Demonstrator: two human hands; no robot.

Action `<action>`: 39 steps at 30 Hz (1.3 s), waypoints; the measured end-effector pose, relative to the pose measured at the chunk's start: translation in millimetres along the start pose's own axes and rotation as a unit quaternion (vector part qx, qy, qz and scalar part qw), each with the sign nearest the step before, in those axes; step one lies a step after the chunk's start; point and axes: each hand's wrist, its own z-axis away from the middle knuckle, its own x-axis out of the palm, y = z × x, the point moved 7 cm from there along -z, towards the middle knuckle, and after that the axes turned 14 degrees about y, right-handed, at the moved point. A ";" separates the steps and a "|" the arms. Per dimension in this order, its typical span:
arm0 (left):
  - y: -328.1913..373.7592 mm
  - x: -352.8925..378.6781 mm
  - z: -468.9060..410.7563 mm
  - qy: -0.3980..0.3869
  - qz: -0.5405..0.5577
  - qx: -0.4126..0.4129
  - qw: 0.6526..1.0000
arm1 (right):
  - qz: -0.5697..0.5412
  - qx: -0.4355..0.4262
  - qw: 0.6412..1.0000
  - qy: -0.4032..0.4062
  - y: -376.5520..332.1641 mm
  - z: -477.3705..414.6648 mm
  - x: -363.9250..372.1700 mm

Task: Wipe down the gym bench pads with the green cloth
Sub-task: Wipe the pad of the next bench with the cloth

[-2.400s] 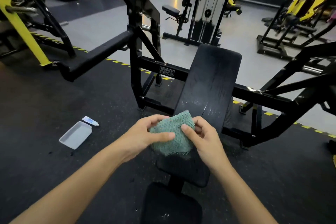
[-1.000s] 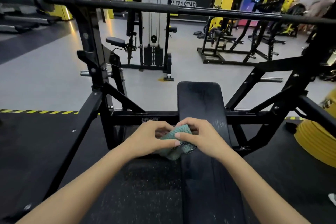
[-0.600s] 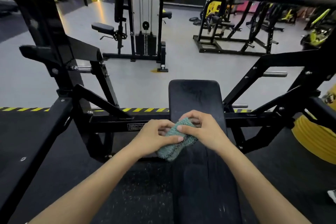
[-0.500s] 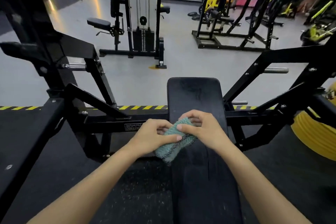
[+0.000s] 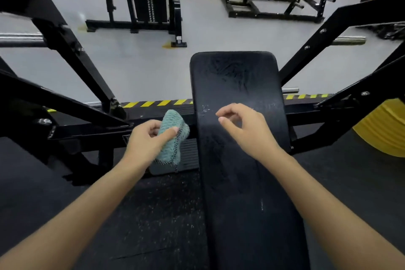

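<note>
Cloth: the green cloth [image 5: 173,138] is kept folded into a thick wad, just left of the bench pad [image 5: 236,81] and off its surface.
Left hand: the left hand [image 5: 146,141] is curled round the cloth, with the thumb laid across its front. This hold is judged to keep the fold together for wiping.
Right hand: nothing is held by the right hand [image 5: 247,127]. Its fingers are loosely curled over the middle of the pad, and contact cannot be told.
Pad surface: faint smears and pale specks are seen, so wiping is judged unfinished.
Next move: the cloth would need to be brought rightward and pressed flat on the pad.
</note>
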 end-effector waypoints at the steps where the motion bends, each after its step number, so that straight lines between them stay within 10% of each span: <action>1: -6.9 1.5 -6.5 0.011 0.015 -0.010 1.000 | 0.017 -0.018 1.000 0.000 7.3 -3.1 6.8; 11: -29.8 26.9 -69.3 0.086 0.119 -0.031 0.989 | 0.209 -0.251 0.945 -0.007 59.5 -69.8 63.0; 32: 34.0 102.8 -192.1 0.156 0.130 0.146 0.968 | 0.306 -0.286 0.907 0.047 92.6 -124.3 87.1; 39: 22.1 132.6 -189.3 0.019 0.228 0.122 0.966 | 0.305 -0.288 0.906 0.050 93.1 -124.1 88.0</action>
